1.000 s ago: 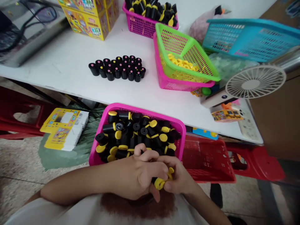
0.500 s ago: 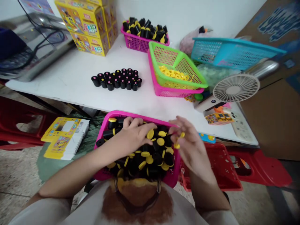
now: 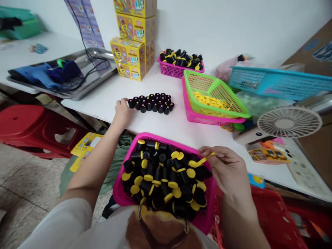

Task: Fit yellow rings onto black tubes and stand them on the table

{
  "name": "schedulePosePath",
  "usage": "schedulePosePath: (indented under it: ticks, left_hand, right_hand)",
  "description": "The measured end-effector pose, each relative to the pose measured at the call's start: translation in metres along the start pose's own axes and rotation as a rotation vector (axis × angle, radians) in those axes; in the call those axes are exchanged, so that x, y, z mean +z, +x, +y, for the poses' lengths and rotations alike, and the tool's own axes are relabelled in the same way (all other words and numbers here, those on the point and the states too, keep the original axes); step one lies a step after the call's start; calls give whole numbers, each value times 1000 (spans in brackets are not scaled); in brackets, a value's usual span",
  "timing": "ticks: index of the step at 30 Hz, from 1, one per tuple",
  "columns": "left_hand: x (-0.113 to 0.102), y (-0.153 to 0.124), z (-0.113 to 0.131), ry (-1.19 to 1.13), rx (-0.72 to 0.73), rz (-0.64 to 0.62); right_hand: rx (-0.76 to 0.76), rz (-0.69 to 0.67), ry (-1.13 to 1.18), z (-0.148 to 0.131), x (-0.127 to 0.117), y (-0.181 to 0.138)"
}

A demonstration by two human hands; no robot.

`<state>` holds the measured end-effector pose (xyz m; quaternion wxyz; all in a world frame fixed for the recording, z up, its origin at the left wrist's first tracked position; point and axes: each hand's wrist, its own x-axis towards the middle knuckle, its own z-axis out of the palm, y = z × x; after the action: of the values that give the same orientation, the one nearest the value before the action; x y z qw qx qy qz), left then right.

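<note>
A pink basket [image 3: 121,193] full of black cylinders with yellow caps [image 3: 166,180] rests on my lap. My left hand [image 3: 122,111] reaches out to the white table [image 3: 178,124] and closes on a black cylinder at the left end of a cluster of upright black cylinders [image 3: 151,102]. My right hand [image 3: 225,169] hovers over the basket's right rim, pinching a yellow cap [image 3: 202,160] between thumb and fingers.
A green basket [image 3: 230,103] of yellow rings sits nested in a pink one. Another pink basket [image 3: 178,71] of cylinders, yellow boxes [image 3: 131,45], a blue basket [image 3: 275,83], a small white fan [image 3: 289,121], a metal tray [image 3: 85,79] and red stools [image 3: 31,128] surround me.
My left hand left the lap basket and reached forward to the cluster on the table. My right hand stayed over the basket's right side with a yellow cap. The view tilted up.
</note>
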<state>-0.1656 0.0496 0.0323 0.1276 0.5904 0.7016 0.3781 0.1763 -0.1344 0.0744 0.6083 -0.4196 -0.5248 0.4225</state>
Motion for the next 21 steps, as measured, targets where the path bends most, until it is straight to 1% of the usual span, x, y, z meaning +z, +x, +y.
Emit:
schedulePosePath:
  ticks: [2,4,7,9,11,13,15,17,18,19,21]
  left_hand:
    - [-1,15,-17,-66,28,-37]
    - [-1,23,-25,-99,38,-87]
    - [-4,24,-24,-107,14,-120]
    - [-8,13,-18,-120,-22,-95]
    - [-14,-12,-7,-201,-40,-65]
    - [-20,-52,8,-354,20,-95]
    - [-25,-99,28,-500,105,-240]
    - [-29,-143,48,-662,181,-449]
    - [-30,-160,56,-739,230,-526]
    - [-32,-174,63,-794,271,-609]
    - [-35,-190,69,-838,345,-733]
  right_hand:
    - [-8,12,3,3,1,1]
    - [23,17,34,3,2,2]
    - [132,22,103,3,8,4]
    - [187,28,135,3,14,4]
    - [223,23,159,2,21,2]
    - [255,4,190,2,29,-2]
    - [287,-39,225,2,38,-7]
    - [313,-104,252,3,47,-13]
    - [327,-137,264,4,52,-17]
    - [344,-163,276,6,55,-20]
    - [387,-197,296,10,60,-27]
